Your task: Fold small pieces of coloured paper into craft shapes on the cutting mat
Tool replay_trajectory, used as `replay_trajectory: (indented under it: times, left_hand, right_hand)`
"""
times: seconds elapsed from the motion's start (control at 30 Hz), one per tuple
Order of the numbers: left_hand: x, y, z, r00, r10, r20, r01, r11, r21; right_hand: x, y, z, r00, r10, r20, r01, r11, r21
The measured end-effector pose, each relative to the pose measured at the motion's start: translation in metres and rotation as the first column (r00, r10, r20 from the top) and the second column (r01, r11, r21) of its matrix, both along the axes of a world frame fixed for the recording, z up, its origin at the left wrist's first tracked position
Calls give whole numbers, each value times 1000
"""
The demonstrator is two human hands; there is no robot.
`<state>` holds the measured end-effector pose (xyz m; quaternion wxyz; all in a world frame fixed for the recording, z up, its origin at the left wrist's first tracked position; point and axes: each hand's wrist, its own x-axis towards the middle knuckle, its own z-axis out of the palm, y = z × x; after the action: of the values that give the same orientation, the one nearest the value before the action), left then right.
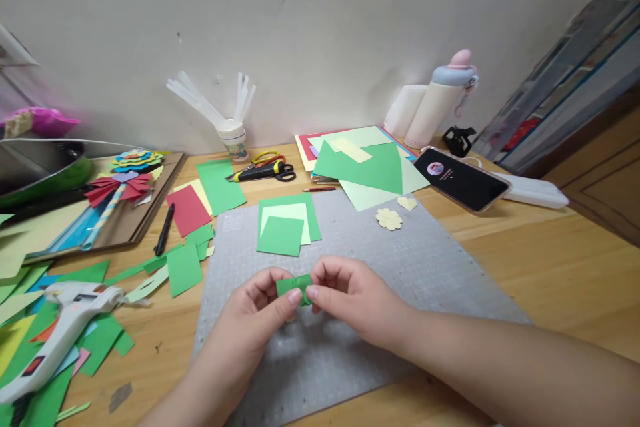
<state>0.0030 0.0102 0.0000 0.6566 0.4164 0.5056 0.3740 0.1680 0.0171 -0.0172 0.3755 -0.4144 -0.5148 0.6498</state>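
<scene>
A small piece of green paper (287,287), apparently folded, is pinched between both my hands above the grey cutting mat (400,267). My left hand (257,303) grips its left part, thumb in front. At its right end, my right hand (353,297) holds it between thumb and fingers; the fingertips hide some of the paper. Just beyond the hands, green and pale green paper squares (281,236) overlap on the mat. A cream scalloped paper flower (389,219) and a cream paper heart (407,203) lie farther to the right.
A white glue gun (65,320) rests on paper scraps at left. Scissors (286,173), a utility knife (257,171) and a paper cup (233,140) of white sticks stand or lie behind. Stacked paper (360,167), a phone (460,180) and a bottle (440,107) are back right.
</scene>
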Motion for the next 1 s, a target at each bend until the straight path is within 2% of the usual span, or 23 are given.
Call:
replay_trajectory:
  times: [0.23,0.43,0.7,1.0]
  left_hand:
    - [-4,5,-11,1000,18,-17,-18,1000,22]
    - [-2,3,-8,1000,-10,-12,10,1000,11]
    - [-2,3,-15,993,35,-114,-21,992,121]
    - [-2,1,-10,989,11,-151,5,994,106]
  right_hand:
    - [-1,0,1,998,47,-53,-47,999,-9]
    - [0,1,1,996,13,-86,-14,1000,-6]
    - [0,-2,3,999,-38,3,38,999,39]
    - [0,-4,-1,993,-44,114,33,994,104]
